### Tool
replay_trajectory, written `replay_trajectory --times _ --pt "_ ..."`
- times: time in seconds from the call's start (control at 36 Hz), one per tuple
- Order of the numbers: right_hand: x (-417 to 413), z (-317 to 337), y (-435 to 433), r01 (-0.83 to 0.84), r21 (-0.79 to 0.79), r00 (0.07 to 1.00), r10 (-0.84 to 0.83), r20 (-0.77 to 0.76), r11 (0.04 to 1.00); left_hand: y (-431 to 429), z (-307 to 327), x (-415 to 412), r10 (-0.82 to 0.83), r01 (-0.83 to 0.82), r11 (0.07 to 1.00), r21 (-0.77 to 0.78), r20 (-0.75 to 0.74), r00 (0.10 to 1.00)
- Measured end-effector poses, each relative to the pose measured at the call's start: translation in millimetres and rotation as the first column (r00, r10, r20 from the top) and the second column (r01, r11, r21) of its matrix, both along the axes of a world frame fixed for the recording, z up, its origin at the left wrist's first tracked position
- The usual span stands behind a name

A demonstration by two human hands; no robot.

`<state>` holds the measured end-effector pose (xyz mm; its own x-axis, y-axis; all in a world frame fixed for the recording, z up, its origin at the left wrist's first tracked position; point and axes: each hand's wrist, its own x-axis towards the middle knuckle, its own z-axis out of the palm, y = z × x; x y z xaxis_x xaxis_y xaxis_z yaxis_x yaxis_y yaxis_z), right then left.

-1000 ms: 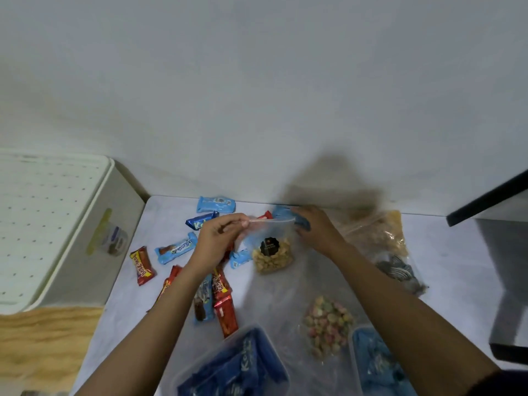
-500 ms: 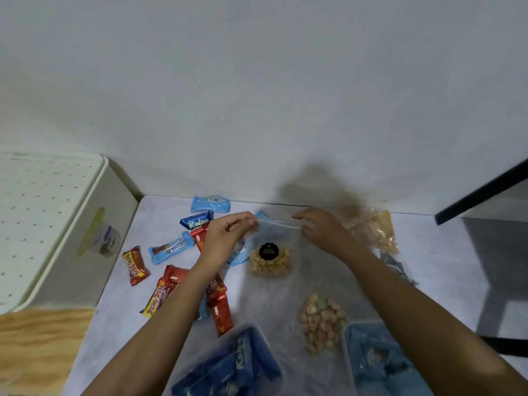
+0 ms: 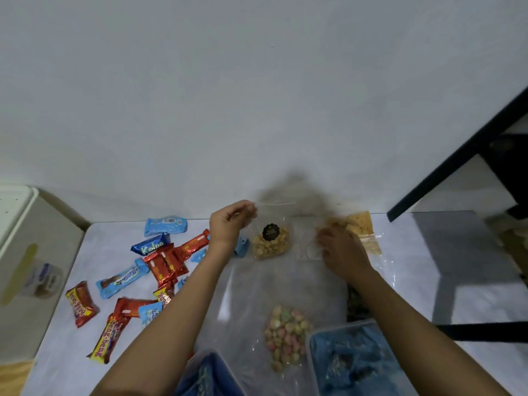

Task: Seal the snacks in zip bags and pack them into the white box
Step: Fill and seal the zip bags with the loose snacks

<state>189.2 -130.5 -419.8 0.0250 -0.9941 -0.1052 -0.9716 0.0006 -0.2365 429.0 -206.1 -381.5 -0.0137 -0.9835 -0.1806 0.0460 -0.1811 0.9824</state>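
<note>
Pinching the top corner of a clear plastic zip bag of tan nut-like snacks with a round black label, a person's left hand holds it upright over a pale marbled tabletop, close to a white wall. The right hand, blurred, is well apart from the left and lower, over a crumpled clear plastic bag; whether its fingers grip anything cannot be told. Just behind it lies a clear bag of yellow crackers. Red and blue wrapped snack bars lie scattered to the left, near a white plastic box with a dotted lid standing beside the table's left edge. A clear bag of pastel sweets lies between the forearms, beside a clear tub of blue wrappers
</note>
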Motion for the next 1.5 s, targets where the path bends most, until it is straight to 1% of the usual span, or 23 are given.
replay_trajectory --times 0.17,0.25,0.33,0.39,0.47,0.56,0.64,0.78,0.86,1.0,1.06,1.08,1.14,1.19,1.22,1.25,1.31,1.33,1.36,1.39,1.42,1.44,1.5 --pt "-13.7 0.6 10.3 0.140 -0.029 0.990 -0.139 0.018 0.990 -9.7 1.6 -6.0 0.087 -0.088 0.995 -0.045 -0.019 0.996" --pt "-13.1 0.3 8.7 0.175 -0.041 0.983 -0.172 0.057 0.984 -12.4 0.8 -6.0 0.106 -0.103 0.992 -0.078 0.031 0.994" --pt "-2.1 6.7 0.3 0.233 -0.075 0.948 -0.209 0.242 0.970 -16.2 -0.1 -6.3 0.113 -0.089 0.980 -0.177 0.130 0.985" --pt "11.9 14.2 -9.4 0.253 -0.131 0.903 -0.185 0.388 0.958 -18.4 2.8 -7.4 0.115 -0.072 0.970 -0.233 0.177 0.977" --pt "38.0 28.7 -27.1 0.286 -0.158 0.790 -0.139 0.597 0.945 -20.4 7.8 -8.6 0.094 -0.025 0.956 -0.291 0.227 0.969" --pt "60.0 38.0 -45.6 0.344 -0.173 0.700 -0.130 0.702 0.923 -21.6 10.9 -7.5 0.114 -0.042 0.946 -0.320 0.208 0.971" --pt "73.4 42.4 -60.2 0.390 -0.214 0.670 -0.116 0.733 0.896 -23.6 12.3 -5.5 0.136 -0.071 0.950 -0.304 0.196 0.971" --pt "81.4 47.0 -72.3 0.432 -0.287 0.689 -0.108 0.716 0.855 -28.1 14.0 -4.8 0.133 -0.051 0.944 -0.327 0.235 0.963" --pt "81.8 47.2 -74.1 0.445 -0.275 0.687 -0.128 0.715 0.852 -28.8 15.9 -6.3 0.145 -0.039 0.933 -0.358 0.276 0.950" --pt "79.5 47.8 -62.7 0.407 -0.198 0.678 -0.150 0.719 0.892 -21.1 12.1 -4.8 0.239 -0.059 0.909 -0.412 0.402 0.884" --pt "78.2 48.2 -48.0 0.339 -0.131 0.687 -0.151 0.710 0.931 -9.3 10.7 -2.3 0.236 -0.072 0.926 -0.371 0.417 0.878" --pt "77.0 48.1 -38.2 0.269 -0.084 0.701 -0.136 0.700 0.959 0.5 9.5 0.0 0.213 -0.062 0.937 -0.345 0.418 0.883" --pt "74.1 47.2 -14.6 0.049 0.078 0.738 -0.088 0.669 0.996 27.5 4.4 6.8 0.130 0.005 0.956 -0.294 0.438 0.890" --pt "72.9 43.3 9.2 -0.173 0.261 0.810 -0.013 0.586 0.950 60.3 -7.6 16.7 -0.045 0.180 0.964 -0.195 0.548 0.835" --pt "73.2 39.4 19.8 -0.251 0.331 0.851 0.044 0.524 0.910 76.5 -12.7 21.3 -0.182 0.296 0.951 -0.088 0.613 0.769" --pt "74.6 35.0 29.1 -0.313 0.389 0.882 0.113 0.458 0.866 91.1 -16.7 25.1 -0.343 0.405 0.912 0.063 0.659 0.670" --pt "79.1 26.2 44.2 -0.412 0.490 0.903 0.271 0.334 0.769 113.8 -23.4 30.2 -0.635 0.547 0.740 0.391 0.674 0.377" --pt "81.5 22.4 49.6 -0.445 0.521 0.895 0.351 0.274 0.729 122.0 -24.3 30.5 -0.720 0.579 0.642 0.502 0.655 0.230" --pt "83.6 19.5 53.6 -0.465 0.533 0.882 0.422 0.210 0.707 127.3 -25.9 30.2 -0.763 0.589 0.574 0.569 0.632 0.133" --pt "85.3 17.5 56.1 -0.476 0.522 0.867 0.477 0.145 0.707 131.5 -26.4 28.8 -0.787 0.588 0.537 0.605 0.611 0.091" --pt "86.6 16.4 57.9 -0.479 0.495 0.858 0.506 0.090 0.724 134.3 -26.2 27.0 -0.798 0.582 0.526 0.620 0.597 0.085" --pt "87.1 15.9 58.9 -0.467 0.464 0.864 0.501 0.057 0.753 136.0 -26.2 25.1 -0.802 0.573 0.532 0.623 0.589 0.104" --pt "85.7 14.9 60.0 -0.391 0.411 0.913 0.403 0.061 0.823 136.2 -24.6 23.1 -0.792 0.544 0.573 0.613 0.585 0.176"
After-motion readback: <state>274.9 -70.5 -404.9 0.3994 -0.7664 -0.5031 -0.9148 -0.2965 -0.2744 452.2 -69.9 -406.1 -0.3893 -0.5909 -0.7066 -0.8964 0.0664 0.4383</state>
